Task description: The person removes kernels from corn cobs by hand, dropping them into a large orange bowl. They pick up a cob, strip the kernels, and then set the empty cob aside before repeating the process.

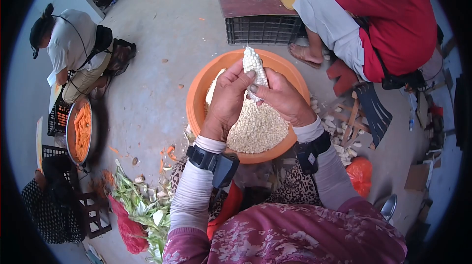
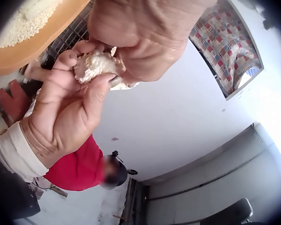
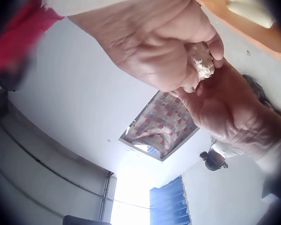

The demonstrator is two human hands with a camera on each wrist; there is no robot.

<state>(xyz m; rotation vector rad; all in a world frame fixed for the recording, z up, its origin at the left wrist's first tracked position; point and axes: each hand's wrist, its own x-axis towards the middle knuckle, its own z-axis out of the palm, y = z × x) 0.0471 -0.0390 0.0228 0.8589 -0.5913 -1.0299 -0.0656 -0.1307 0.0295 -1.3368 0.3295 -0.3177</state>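
Note:
A white corn cob [image 1: 254, 64], thick with pale kernels, is gripped upright between both hands over an orange basin [image 1: 195, 104]. The left hand [image 1: 227, 94] holds its left side, while the right hand [image 1: 285, 97] holds the right, both thumbs pressing on the near face. In the left wrist view the cob's broken end [image 2: 96, 68] shows between the fingers; the right wrist view shows that end [image 3: 203, 63] too. Loose kernels [image 1: 258, 128] fill much of the basin. Another pale cob [image 3: 250, 13] lies at the basin's side, partly hidden by the left hand in the head view.
Corn husks [image 1: 147, 210] and a red mesh bag [image 1: 127, 227] lie at the front left. Bare cobs [image 1: 339, 138] pile up right of the basin, near a red plastic bag [image 1: 359, 175]. A black crate [image 1: 263, 30] stands behind. Other people sit left and right, with a carrot bowl [image 1: 72, 131] at left.

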